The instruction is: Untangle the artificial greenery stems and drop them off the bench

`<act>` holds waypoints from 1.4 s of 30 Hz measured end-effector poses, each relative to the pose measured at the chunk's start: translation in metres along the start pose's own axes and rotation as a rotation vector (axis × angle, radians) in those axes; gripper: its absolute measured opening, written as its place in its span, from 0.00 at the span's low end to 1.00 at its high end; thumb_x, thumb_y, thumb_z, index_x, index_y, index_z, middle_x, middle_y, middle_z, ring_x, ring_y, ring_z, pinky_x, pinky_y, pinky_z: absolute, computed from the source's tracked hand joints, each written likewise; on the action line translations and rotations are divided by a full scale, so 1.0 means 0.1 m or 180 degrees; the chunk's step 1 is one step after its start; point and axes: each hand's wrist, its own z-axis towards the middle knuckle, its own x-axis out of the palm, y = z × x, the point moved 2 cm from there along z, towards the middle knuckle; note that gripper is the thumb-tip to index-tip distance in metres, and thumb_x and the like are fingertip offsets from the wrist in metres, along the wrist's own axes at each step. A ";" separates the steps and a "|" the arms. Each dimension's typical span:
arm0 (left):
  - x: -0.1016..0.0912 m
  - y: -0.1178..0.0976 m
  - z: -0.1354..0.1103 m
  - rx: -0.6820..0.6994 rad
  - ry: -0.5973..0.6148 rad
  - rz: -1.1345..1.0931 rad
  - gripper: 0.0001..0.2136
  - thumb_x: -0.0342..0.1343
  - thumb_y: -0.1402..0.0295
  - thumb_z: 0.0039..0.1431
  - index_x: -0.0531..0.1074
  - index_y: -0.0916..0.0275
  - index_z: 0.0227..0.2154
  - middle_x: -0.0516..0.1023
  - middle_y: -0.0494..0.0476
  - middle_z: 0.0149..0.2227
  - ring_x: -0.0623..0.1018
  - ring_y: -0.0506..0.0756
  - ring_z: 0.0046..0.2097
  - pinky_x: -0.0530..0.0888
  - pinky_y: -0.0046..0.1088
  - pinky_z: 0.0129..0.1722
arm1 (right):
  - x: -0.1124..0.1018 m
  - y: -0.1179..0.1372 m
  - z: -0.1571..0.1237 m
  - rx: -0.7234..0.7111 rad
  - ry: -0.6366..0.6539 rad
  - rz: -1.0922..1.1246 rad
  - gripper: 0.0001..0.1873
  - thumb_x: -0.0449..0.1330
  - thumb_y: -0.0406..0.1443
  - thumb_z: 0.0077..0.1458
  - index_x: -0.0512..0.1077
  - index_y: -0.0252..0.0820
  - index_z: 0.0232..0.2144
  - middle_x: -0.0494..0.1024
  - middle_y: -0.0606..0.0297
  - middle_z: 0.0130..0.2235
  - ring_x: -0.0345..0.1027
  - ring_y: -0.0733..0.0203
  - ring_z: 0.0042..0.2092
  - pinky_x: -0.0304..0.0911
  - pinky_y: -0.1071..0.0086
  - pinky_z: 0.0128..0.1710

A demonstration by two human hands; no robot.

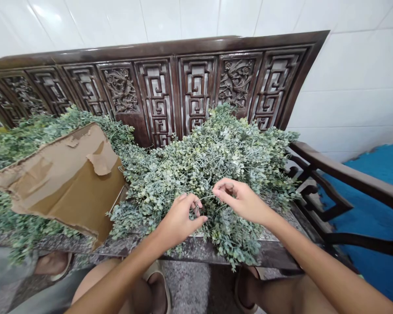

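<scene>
A large heap of grey-green small-leaved sprigs [196,161], apparently artificial greenery, lies on a dark wooden bench. Over its front part, my left hand [185,218] has its fingers curled around a thin pale stem [208,197]. The other end of that stem is pinched between the thumb and forefinger of my right hand [240,200], a little higher and to the right. Leaves close behind the fingers make the exact grip of my left hand hard to see. A clump of sprigs hangs over the bench's front edge below my hands.
A torn cardboard piece [75,187] rests on more greenery at the left. Behind stands the carved bench back [157,100], with an armrest [353,174] at the right. Something blue [373,209] lies beyond it. Another person's foot [54,264] shows at lower left.
</scene>
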 end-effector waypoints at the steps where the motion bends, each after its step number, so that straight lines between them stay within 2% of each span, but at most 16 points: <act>1: 0.00 0.00 0.01 -0.0025 -0.0086 -0.0045 0.08 0.60 0.68 0.56 0.69 0.60 0.38 0.76 0.53 0.34 0.75 0.58 0.42 0.69 0.36 0.46 | -0.01 0.00 0.00 0.0019 -0.0027 0.0018 0.12 0.55 0.44 0.65 0.71 0.42 0.38 0.70 0.69 0.29 0.62 0.63 0.31 0.57 0.70 0.32; 4: 0.00 0.00 0.01 0.0017 -0.0276 -0.0198 0.04 0.56 0.71 0.58 0.70 0.59 0.37 0.78 0.54 0.37 0.77 0.57 0.43 0.69 0.38 0.51 | -0.03 -0.02 0.00 0.0109 -0.0091 0.0127 0.11 0.57 0.44 0.64 0.68 0.43 0.43 0.68 0.71 0.27 0.61 0.64 0.29 0.57 0.70 0.32; 7: -0.02 0.01 0.01 0.0290 -0.0515 -0.0181 0.02 0.56 0.71 0.59 0.73 0.59 0.33 0.80 0.55 0.40 0.75 0.59 0.52 0.62 0.43 0.61 | -0.03 -0.09 0.00 0.0163 -0.0180 0.0187 0.15 0.57 0.44 0.63 0.65 0.43 0.47 0.67 0.73 0.26 0.62 0.63 0.29 0.59 0.69 0.32; 10: -0.05 0.03 0.00 0.0438 -0.0812 -0.0075 0.04 0.58 0.69 0.60 0.78 0.59 0.35 0.79 0.57 0.46 0.75 0.60 0.53 0.66 0.42 0.58 | -0.03 -0.15 -0.01 0.0232 -0.0436 0.0020 0.22 0.59 0.45 0.61 0.62 0.43 0.54 0.71 0.69 0.30 0.67 0.60 0.31 0.65 0.65 0.35; 12: -0.05 0.03 -0.01 0.0455 -0.0872 -0.0074 0.06 0.57 0.68 0.62 0.79 0.59 0.38 0.77 0.59 0.47 0.76 0.59 0.50 0.71 0.39 0.53 | -0.04 -0.11 -0.03 0.0147 -0.0812 -0.0324 0.31 0.61 0.44 0.59 0.57 0.43 0.60 0.74 0.59 0.41 0.71 0.54 0.41 0.68 0.58 0.43; 14: -0.05 0.01 -0.03 0.0471 -0.0841 -0.0148 0.08 0.56 0.67 0.63 0.79 0.60 0.41 0.77 0.60 0.46 0.77 0.58 0.48 0.72 0.37 0.50 | -0.05 0.01 -0.06 -0.0162 -0.1107 -0.0755 0.33 0.60 0.40 0.60 0.55 0.45 0.64 0.69 0.51 0.55 0.65 0.47 0.56 0.62 0.51 0.55; 15: -0.05 -0.01 -0.03 0.0477 -0.0805 -0.0202 0.09 0.56 0.67 0.64 0.79 0.60 0.42 0.77 0.60 0.46 0.77 0.57 0.47 0.72 0.36 0.50 | -0.04 0.08 -0.07 -0.0377 -0.1112 -0.0930 0.31 0.59 0.38 0.61 0.56 0.47 0.65 0.65 0.51 0.60 0.60 0.47 0.61 0.58 0.49 0.60; 17: -0.05 -0.04 -0.04 0.0483 -0.0737 -0.0308 0.11 0.54 0.66 0.66 0.79 0.61 0.44 0.77 0.60 0.46 0.76 0.57 0.47 0.72 0.35 0.50 | 0.01 0.22 -0.10 -0.0789 -0.0844 -0.1100 0.26 0.55 0.35 0.64 0.60 0.51 0.63 0.64 0.56 0.62 0.55 0.48 0.64 0.52 0.50 0.64; 19: -0.05 -0.06 -0.04 0.0514 -0.0729 -0.0399 0.12 0.52 0.65 0.67 0.78 0.60 0.46 0.76 0.60 0.47 0.75 0.57 0.49 0.71 0.35 0.52 | 0.09 0.28 -0.12 -0.1050 -0.0445 -0.1041 0.22 0.54 0.34 0.65 0.65 0.51 0.60 0.69 0.58 0.60 0.60 0.50 0.62 0.56 0.51 0.63; 21: -0.04 -0.07 -0.04 0.0534 -0.0784 -0.0459 0.13 0.51 0.65 0.68 0.78 0.59 0.47 0.76 0.60 0.48 0.74 0.57 0.51 0.70 0.36 0.53 | 0.18 0.28 -0.12 -0.1102 -0.0205 -0.0817 0.20 0.54 0.33 0.65 0.67 0.50 0.58 0.74 0.58 0.55 0.67 0.52 0.57 0.62 0.54 0.58; 25: -0.01 -0.06 -0.06 0.0469 -0.0914 -0.0346 0.12 0.52 0.64 0.67 0.79 0.57 0.45 0.75 0.59 0.47 0.74 0.58 0.50 0.70 0.38 0.53 | 0.26 0.21 -0.08 -0.1013 -0.0265 -0.0402 0.14 0.54 0.33 0.66 0.75 0.46 0.50 0.80 0.60 0.45 0.74 0.57 0.45 0.70 0.63 0.46; 30: 0.00 -0.06 -0.08 0.0393 -0.1112 -0.0209 0.10 0.53 0.65 0.66 0.75 0.58 0.46 0.76 0.58 0.43 0.74 0.58 0.47 0.70 0.37 0.49 | 0.24 0.22 -0.05 -0.1014 -0.0342 -0.0360 0.12 0.56 0.35 0.66 0.78 0.45 0.46 0.82 0.60 0.43 0.76 0.57 0.42 0.70 0.63 0.44; 35: -0.04 -0.04 -0.08 0.0411 -0.1148 -0.0068 0.09 0.52 0.65 0.67 0.75 0.57 0.45 0.78 0.57 0.43 0.74 0.58 0.48 0.69 0.36 0.49 | 0.24 0.22 -0.05 -0.0920 -0.0233 -0.0461 0.12 0.55 0.37 0.66 0.79 0.44 0.44 0.82 0.62 0.35 0.74 0.60 0.34 0.69 0.66 0.37; 42: 0.02 -0.01 -0.09 0.0432 -0.1068 0.0536 0.09 0.50 0.67 0.67 0.76 0.58 0.40 0.79 0.56 0.41 0.74 0.57 0.44 0.67 0.37 0.48 | 0.27 0.21 -0.05 -0.1005 -0.0067 -0.0635 0.12 0.53 0.35 0.67 0.77 0.43 0.43 0.80 0.60 0.38 0.74 0.59 0.37 0.67 0.66 0.40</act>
